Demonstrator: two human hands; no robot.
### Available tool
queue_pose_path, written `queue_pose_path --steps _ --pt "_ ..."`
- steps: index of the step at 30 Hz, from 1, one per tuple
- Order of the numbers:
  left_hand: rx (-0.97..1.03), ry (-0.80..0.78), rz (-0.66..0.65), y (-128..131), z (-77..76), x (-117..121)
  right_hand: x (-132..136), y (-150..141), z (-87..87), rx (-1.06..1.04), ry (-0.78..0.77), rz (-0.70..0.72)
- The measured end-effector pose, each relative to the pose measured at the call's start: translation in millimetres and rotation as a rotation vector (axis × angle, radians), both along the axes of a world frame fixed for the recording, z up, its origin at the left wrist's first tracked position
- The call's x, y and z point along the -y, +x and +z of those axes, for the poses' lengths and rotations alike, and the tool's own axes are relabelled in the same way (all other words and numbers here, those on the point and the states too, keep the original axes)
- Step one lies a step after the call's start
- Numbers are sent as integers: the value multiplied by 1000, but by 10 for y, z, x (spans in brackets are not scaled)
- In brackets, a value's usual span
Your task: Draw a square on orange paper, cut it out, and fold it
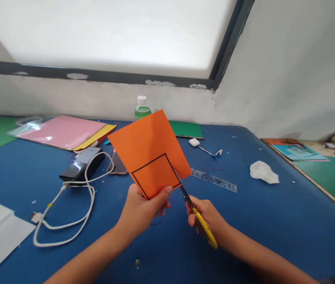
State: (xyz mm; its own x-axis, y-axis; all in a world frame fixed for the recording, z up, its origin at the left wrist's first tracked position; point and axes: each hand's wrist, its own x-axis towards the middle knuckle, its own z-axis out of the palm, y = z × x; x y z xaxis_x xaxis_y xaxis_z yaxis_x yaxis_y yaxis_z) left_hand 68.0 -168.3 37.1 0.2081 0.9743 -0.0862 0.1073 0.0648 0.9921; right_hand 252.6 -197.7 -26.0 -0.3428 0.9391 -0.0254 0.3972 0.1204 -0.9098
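"Orange paper [148, 136], raised above the table [161, 260], mid-view. Call its centre the clock's middle, twelve towards the wall."

"What's on it?"

"A black outline [148, 163], four-sided, on the part nearest the person."

"And who has it?"

"The left hand [145, 209], at six o'clock: its grip is closed on the near edge, thumb on top, fingers behind."

"The other one?"

"The right hand [205, 217] sits between four and five, its grip curled firmly round the yellow handles of the scissors [203, 227]. The blades reach up to the paper along the right-hand line of the outline; how far apart they stand, I can't tell."

"What lies close by?"

"A clear ruler [214, 180] towards four, flat on the table. A phone [118, 165] near nine, partly behind the paper, with a power bank [81, 165] beyond it and a looped white cable [91, 197] towards eight."

"Farther out?"

"A bottle [142, 110] just before twelve, partly covered by the paper; a green sheet [188, 129] at two; a crumpled white tissue [263, 172] at three, well apart; and a pink sheet [62, 130] overlapping a yellow one between nine and ten."
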Motion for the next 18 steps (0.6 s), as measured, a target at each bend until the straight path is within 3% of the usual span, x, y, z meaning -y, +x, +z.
queue_pose_path --steps 11,18 --pt "-45 3 -38 -10 12 8 -22 18 -66 -56 97 41" --pt "-69 -66 -150 20 -25 17 -7 37 -167 -99 18 49"
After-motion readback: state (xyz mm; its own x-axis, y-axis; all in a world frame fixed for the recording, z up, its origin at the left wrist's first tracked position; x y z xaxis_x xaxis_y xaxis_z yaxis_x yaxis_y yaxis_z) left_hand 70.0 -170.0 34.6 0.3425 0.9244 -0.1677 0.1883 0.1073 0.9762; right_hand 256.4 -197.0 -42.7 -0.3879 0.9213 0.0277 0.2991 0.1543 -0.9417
